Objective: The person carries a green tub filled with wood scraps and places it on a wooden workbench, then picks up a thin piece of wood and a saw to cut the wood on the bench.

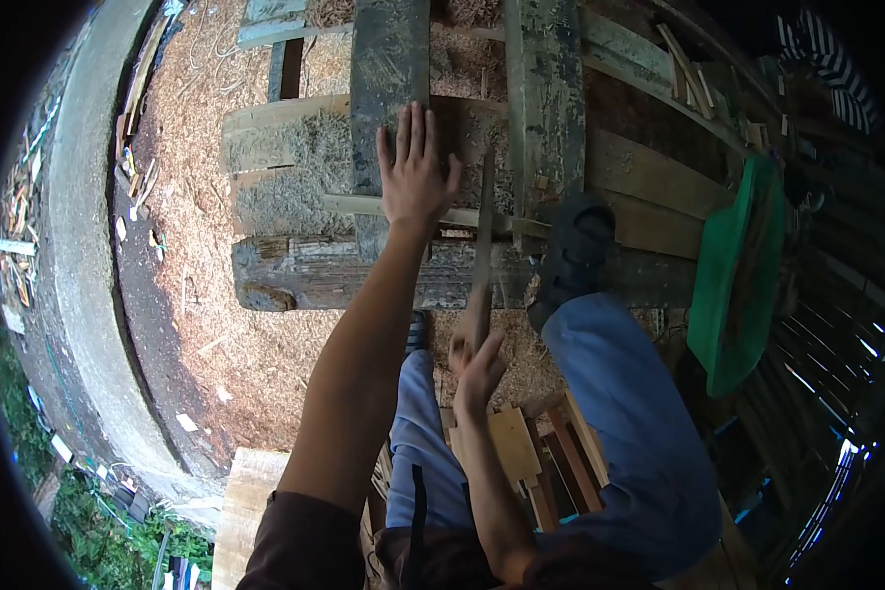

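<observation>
Flat on a wide upright-running board [388, 59], my left hand [418, 177] lies with its fingers spread. Under its wrist a thin wooden strip [354, 205] runs across the boards. My right hand [478, 364] is wrapped round the handle end of a handsaw [485, 211]. The saw's blade points away from me and crosses the strip to the right of my left hand. Motion blurs the saw and its handle. My shoe [578, 246] rests on the right part of the bench, beside the strip's right end.
A thick weathered beam [334, 273] forms the bench's near edge. A second wide board [549, 98] lies to the right. The green plastic container [723, 285] stands at the right. Wood shavings [265, 344] cover the ground, and wood offcuts [511, 442] lie between my legs.
</observation>
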`<state>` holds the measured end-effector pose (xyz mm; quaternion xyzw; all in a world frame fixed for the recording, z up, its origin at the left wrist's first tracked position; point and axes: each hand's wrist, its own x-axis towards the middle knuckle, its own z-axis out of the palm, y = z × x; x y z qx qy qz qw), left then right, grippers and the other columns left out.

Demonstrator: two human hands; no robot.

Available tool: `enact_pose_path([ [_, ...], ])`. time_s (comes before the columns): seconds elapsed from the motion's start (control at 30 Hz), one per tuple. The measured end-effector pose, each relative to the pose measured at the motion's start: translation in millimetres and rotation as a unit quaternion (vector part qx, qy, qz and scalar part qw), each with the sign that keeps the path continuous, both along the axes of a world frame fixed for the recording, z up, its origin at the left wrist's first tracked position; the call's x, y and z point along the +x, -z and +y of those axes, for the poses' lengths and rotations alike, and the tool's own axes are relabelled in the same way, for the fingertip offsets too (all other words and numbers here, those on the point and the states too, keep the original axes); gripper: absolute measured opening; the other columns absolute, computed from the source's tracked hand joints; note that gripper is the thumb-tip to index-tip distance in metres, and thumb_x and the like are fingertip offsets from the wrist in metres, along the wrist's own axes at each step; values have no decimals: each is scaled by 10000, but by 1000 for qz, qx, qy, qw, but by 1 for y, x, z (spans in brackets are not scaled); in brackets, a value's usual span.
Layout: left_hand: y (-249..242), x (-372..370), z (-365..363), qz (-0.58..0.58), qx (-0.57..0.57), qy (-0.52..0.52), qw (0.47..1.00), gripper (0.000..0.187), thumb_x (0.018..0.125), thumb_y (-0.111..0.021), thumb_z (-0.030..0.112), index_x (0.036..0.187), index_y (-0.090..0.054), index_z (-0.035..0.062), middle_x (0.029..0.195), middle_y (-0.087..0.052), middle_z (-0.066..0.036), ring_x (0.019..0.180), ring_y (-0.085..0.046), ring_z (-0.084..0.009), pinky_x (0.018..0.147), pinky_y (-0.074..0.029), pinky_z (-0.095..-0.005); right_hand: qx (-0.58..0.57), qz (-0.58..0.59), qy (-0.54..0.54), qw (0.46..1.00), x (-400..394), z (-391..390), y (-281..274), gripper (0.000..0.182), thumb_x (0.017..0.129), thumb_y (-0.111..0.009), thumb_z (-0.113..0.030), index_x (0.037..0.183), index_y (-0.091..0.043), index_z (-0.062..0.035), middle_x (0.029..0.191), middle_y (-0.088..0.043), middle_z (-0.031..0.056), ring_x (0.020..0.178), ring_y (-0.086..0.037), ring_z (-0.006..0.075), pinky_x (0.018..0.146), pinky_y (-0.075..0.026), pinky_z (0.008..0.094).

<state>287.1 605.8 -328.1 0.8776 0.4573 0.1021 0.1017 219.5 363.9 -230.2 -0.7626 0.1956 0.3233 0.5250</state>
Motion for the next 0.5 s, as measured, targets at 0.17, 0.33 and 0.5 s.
enact_pose_path([
  [0.17, -2, -1, 0, -11, -5, 7, 1000, 762, 978, -490, 426, 1627, -338, 56, 1722, -278, -109, 1612, -200, -224, 1320, -71, -508, 69, -37, -55, 995, 55, 73, 24, 608, 1101, -411, -609, 722, -440, -134, 586, -412, -55, 484, -365, 66, 469, -289, 277],
  [0.33, -3, -1, 1, 9, -9, 9, 1000, 763, 980, -488, 424, 1629, -331, 55, 1724, -271, -116, 1614, -192, -227, 1321, -65, -508, 38, -4, 34, 999, 1, 6, 24, 657, 1115, -414, -564, 668, -437, -83, 606, -432, -25, 524, -414, 85, 491, -303, 287],
  [0.5, -3, 0, 1, 9, -12, 7, 1000, 752, 983, -484, 407, 1627, -332, 51, 1723, -270, -118, 1616, -183, -233, 1319, -67, -511, 25, -25, -47, 998, 34, 33, 31, 671, 1127, -385, -546, 622, -370, -103, 572, -388, -27, 500, -367, 87, 482, -266, 294],
])
